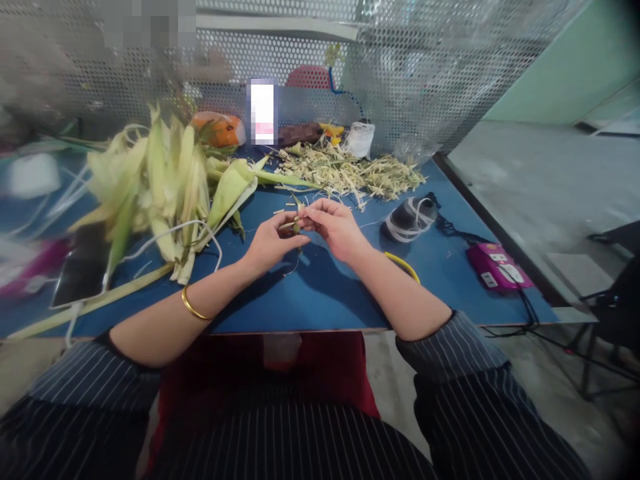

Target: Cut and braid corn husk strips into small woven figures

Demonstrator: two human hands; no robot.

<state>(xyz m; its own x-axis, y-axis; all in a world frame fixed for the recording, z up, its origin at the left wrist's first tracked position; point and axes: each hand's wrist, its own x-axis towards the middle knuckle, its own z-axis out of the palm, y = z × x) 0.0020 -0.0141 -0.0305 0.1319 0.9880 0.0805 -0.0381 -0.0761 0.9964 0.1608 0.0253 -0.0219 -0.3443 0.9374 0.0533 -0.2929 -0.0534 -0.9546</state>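
My left hand (274, 241) is closed around a small bundle of husk strips (288, 227), its thumb stretched along the near side. Fingertips of my right hand (334, 225) pinch at the top of the same bundle, touching the left fingers. A thin thread dangles below the hands. Just beyond them lies a heap of shredded dry husk (345, 168). To the left is a big pile of pale green corn husks (173, 173). A dark spool with white cord around it (409, 219) lies right of my right hand.
A phone (83, 263) with a white cable lies on the blue table (320, 300) at the left. At the right sits a purple power socket box (495, 267) with black cords. Behind stand an orange pack (219, 129), a white spool (360, 139) and a perforated metal screen (400, 87).
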